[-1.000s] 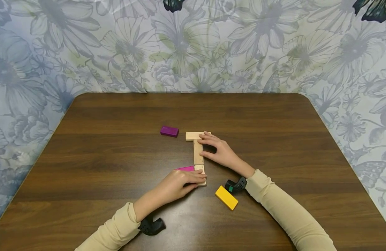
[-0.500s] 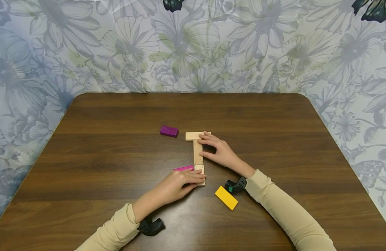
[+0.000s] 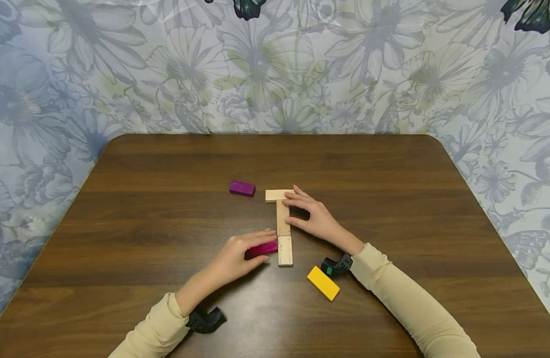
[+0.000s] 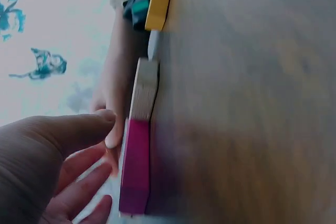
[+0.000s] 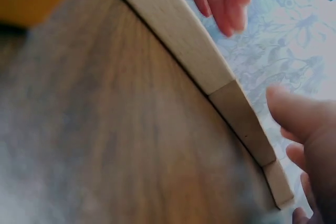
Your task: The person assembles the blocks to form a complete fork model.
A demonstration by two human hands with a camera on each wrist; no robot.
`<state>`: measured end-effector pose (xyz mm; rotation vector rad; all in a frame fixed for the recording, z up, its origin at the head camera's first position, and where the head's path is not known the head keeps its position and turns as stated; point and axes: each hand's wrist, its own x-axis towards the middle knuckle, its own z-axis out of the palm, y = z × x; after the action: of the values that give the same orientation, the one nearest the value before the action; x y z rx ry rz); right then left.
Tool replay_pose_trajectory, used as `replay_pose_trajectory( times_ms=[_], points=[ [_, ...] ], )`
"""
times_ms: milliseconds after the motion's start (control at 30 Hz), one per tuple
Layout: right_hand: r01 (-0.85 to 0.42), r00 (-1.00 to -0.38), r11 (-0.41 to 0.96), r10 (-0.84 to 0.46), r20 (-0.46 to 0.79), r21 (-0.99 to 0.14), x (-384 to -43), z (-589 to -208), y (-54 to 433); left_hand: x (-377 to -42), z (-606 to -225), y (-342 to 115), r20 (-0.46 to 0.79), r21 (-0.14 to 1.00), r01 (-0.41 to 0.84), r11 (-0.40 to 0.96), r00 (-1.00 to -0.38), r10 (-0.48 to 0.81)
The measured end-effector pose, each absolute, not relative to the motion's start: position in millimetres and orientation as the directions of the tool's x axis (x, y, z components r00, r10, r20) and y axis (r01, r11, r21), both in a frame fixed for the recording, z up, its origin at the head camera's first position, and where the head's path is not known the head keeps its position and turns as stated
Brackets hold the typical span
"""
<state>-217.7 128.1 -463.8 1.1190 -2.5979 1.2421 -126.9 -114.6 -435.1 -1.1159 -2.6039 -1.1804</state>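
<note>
While near three wooden blocks (image 3: pixel 285 251) (image 3: pixel 282 219) (image 3: pixel 275 196) and one magenta block (image 3: pixel 266 247), two hands (image 3: pixel 234 256) (image 3: pixel 318 219), fingers (image 3: pixel 297 203) wide.

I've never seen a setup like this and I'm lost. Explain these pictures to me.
There is no machine: a person works with a bare left hand and right hand. The wide picture comes from a head-worn camera looking down; the close-ups come from the left wrist camera and right wrist camera.

On the brown table, three plain wooden blocks form a long-stemmed T, with a pink block beside its near end. A purple block and yellow block lie apart.

Neither hand grips anything: the left is at the pink block, the right at the T's upper part.
</note>
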Motion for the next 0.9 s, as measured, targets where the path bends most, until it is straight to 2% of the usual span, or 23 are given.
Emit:
replay_pose_trajectory(
  times_ms=[133,433,900],
  points=[
    [-0.644,-0.713,0.396,-0.620,0.327,-0.654,-214,-462,130,-129,-436,-123,0.302,0.618,0.602,0.506,-0.776,0.554],
    [-0.687,-0.646,0.374,-0.706,0.290,-0.623,-209,-458,129,-130,-435,-131,0.207,0.607,0.557,0.566,-0.799,0.564],
    [-0.681,-0.643,0.387,-0.721,0.256,-0.621,-210,-459,129,-133,-441,-120,0.244,0.615,0.582,0.532,-0.782,0.574]
  ],
)
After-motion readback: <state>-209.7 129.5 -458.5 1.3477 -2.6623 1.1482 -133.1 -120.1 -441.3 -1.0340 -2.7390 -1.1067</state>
